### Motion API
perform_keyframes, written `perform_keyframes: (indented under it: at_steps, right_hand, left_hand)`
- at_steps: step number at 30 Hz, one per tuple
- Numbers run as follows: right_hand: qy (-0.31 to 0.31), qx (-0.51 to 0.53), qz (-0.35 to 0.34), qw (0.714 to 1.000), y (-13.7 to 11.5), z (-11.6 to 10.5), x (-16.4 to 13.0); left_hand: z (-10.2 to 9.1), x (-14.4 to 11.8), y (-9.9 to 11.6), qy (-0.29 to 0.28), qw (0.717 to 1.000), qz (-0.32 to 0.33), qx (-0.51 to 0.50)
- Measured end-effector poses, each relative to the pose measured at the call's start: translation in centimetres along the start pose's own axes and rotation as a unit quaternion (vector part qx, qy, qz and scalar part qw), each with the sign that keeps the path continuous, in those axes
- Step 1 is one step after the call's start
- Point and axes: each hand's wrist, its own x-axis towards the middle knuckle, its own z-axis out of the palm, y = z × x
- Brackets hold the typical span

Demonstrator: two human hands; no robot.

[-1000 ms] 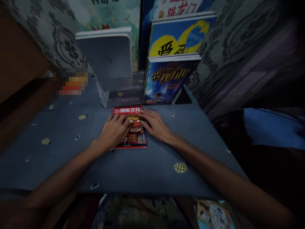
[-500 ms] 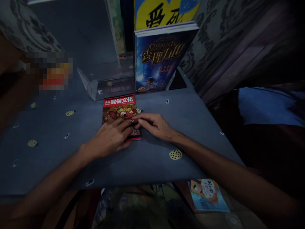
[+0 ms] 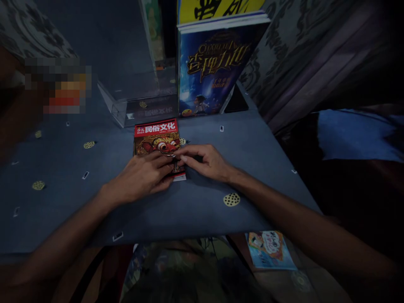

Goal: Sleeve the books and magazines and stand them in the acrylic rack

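Red book [image 3: 158,141]: lies flat on the surface [image 3: 195,214], left of its middle, just on the near side of the clear stand [image 3: 121,114]; shows a mask on the cover and a pale strip at the near right corner.
Left hand [image 3: 140,174]: rests palm down across the near left part of the cover, loosely spread, with fingers slightly bent; grips nothing.
Right hand [image 3: 210,162]: meets the cover's right side with half-bent fingers, thumb close to index; cannot tell, in this dim light, whether pinching a page or merely touching.
Clear stand: rises at the far left, with a grey panel [image 3: 116,50].
Dark blue book [image 3: 217,63]: stands upright at the far side, right of the stand, before a yellow book [image 3: 189,14].
Blue cloth [image 3: 356,134]: lies beyond the right edge.
Small book [image 3: 269,250]: sits lower than the near edge, toward the right.
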Motion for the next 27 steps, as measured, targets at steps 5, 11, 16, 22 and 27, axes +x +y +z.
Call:
perform_keyframes:
  at_steps: [5, 11, 16, 22, 27]
  right_hand:
    - [-0.021, -0.026, -0.012, 0.999, 0.5, -0.1, -0.1]
    - [-0.085, -0.137, -0.072, 0.984, 0.7, -0.3, -0.1]
    - [-0.098, -0.178, -0.089, 0.975, 1.0, -0.4, -0.1]
    - [-0.157, -0.237, -0.033, 0.958, 1.6, -1.4, 1.0]
    - [-0.225, -0.267, 0.021, 0.937, 1.7, -2.1, 3.8]
  left_hand:
    - [0.2, -0.1, 0.2, -0.010, 1.000, -0.009, -0.008]
    - [0.3, 0.0, 0.2, -0.013, 1.000, -0.013, -0.021]
    - [1.0, -0.1, -0.5, 0.009, 0.999, -0.018, -0.043]
    - [2.7, -0.2, -1.8, 0.072, 0.991, -0.031, -0.107]
    - [3.8, -0.1, -2.5, 0.091, 0.985, -0.053, -0.138]
